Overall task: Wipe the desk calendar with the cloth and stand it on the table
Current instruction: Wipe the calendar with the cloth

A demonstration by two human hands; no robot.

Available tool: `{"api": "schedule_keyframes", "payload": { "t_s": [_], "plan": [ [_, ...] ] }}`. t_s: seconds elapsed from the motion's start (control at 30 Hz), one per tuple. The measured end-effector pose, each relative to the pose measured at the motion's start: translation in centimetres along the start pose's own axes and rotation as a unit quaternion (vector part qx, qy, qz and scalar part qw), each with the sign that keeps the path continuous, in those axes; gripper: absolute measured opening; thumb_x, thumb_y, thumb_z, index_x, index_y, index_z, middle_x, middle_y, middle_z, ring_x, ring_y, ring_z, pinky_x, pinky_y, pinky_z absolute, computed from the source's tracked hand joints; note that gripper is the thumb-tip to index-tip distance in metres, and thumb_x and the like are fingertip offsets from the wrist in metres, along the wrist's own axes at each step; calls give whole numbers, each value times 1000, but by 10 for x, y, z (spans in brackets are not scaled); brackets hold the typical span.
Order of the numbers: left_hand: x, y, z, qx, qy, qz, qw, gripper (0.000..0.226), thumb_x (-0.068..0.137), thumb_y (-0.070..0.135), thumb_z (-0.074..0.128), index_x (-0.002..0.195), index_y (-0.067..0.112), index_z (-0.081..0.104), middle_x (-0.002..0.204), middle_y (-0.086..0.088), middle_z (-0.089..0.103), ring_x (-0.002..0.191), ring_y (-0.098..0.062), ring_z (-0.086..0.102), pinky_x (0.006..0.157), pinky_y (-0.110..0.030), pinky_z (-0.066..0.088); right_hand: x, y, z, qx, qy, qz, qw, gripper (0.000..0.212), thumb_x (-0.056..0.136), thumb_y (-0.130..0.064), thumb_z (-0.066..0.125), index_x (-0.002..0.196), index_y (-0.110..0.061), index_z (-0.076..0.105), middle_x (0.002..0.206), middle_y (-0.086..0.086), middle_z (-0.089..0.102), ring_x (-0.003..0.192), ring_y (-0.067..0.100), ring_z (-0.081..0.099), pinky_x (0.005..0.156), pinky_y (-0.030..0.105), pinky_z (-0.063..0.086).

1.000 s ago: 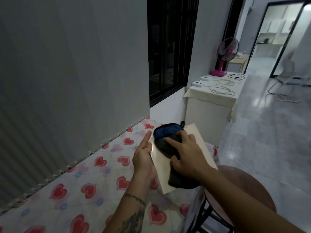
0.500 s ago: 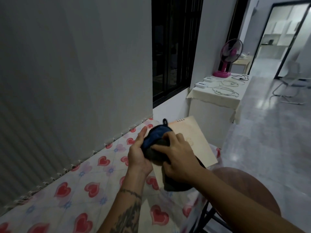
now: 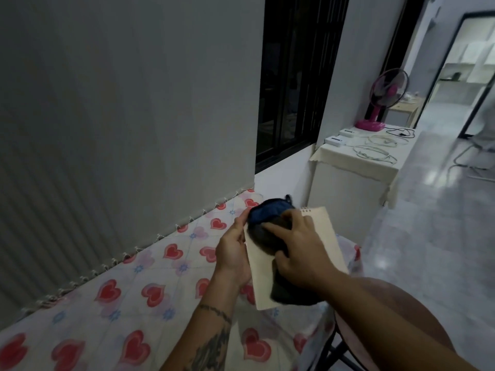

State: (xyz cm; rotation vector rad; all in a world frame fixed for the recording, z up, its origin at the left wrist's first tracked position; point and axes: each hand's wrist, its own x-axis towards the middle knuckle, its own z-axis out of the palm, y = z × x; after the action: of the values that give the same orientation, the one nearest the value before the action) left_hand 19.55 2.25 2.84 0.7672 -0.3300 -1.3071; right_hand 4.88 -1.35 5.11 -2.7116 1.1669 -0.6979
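The desk calendar [image 3: 325, 231], a cream spiral-bound card, is held tilted above the table's right end. My left hand [image 3: 231, 253] grips its left edge, thumb on the front. A dark blue and black cloth [image 3: 263, 219] lies on the calendar's face. My right hand [image 3: 300, 249] presses on the cloth with fingers spread, covering its middle. The cloth's lower end [image 3: 288, 295] hangs past the calendar's bottom edge. The table [image 3: 112, 298] carries a white cover with red hearts.
A grey wall runs along the table's far side. A round brown stool [image 3: 407, 306] stands under my right forearm. Further back, a cloth-covered cabinet [image 3: 351, 167] holds a pink fan [image 3: 380, 103], cables and small white boxes. Tiled floor lies to the right.
My right hand has slid the cloth across the calendar's face, first up and left, then back over the middle. My left hand shifted from a pointing finger to a grip on the left edge.
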Motion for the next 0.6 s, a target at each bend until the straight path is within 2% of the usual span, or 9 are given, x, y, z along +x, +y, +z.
{"api": "schedule_keyframes", "payload": {
  "t_s": [0.1,0.13,0.23,0.3,0.4,0.47,0.53,0.6],
  "plan": [
    [4,-3,-9,-5,54,27,998,31,99,35,51,108,28,80,110,-12,76,105,-39,68,67,-45,62,-20,1,6,11,-42,-53,998,55,72,-29,54,125,-43,52,133,-1,37,112,19,35,92,37,42],
    [3,-5,-11,-2,55,24,998,31,100,36,50,107,30,80,114,-10,74,108,-39,67,67,-46,62,-24,6,6,23,-50,-46,997,52,72,-29,54,122,-43,54,131,-3,37,112,17,34,92,35,42],
    [2,-14,-9,3,40,11,999,36,103,38,44,122,27,73,124,-9,69,108,-36,69,73,-47,63,-23,15,5,37,-28,14,999,46,74,-25,57,117,-41,59,132,-5,36,114,16,32,95,30,36],
    [1,-15,-2,6,20,5,1000,41,101,42,43,119,24,75,120,-15,73,104,-36,72,79,-47,62,-15,11,5,31,-3,44,999,52,75,-23,58,125,-36,56,138,0,33,117,19,32,98,32,35],
    [3,-12,0,25,20,24,999,57,101,53,32,122,19,73,122,-16,72,112,-35,69,86,-45,59,-10,3,5,29,7,40,999,58,76,-25,56,132,-36,51,143,1,29,120,22,31,101,38,37],
    [6,-8,-4,38,34,30,998,60,101,58,30,123,22,72,117,-7,75,109,-29,70,82,-44,61,-16,9,5,36,-12,15,999,54,76,-26,56,128,-40,52,141,-1,29,119,19,30,100,35,35],
    [8,-6,-10,45,33,39,998,56,101,58,30,113,28,76,99,8,80,91,-16,76,69,-38,63,-26,19,5,36,-37,-9,999,48,76,-27,56,122,-43,56,138,-4,32,118,16,30,99,33,34],
    [7,-4,-12,34,24,37,998,54,101,57,31,111,29,75,99,6,81,89,-18,77,66,-38,63,-28,26,4,49,-38,10,998,44,77,-25,57,118,-41,59,137,-4,34,119,15,30,102,34,37]
  ]
}}
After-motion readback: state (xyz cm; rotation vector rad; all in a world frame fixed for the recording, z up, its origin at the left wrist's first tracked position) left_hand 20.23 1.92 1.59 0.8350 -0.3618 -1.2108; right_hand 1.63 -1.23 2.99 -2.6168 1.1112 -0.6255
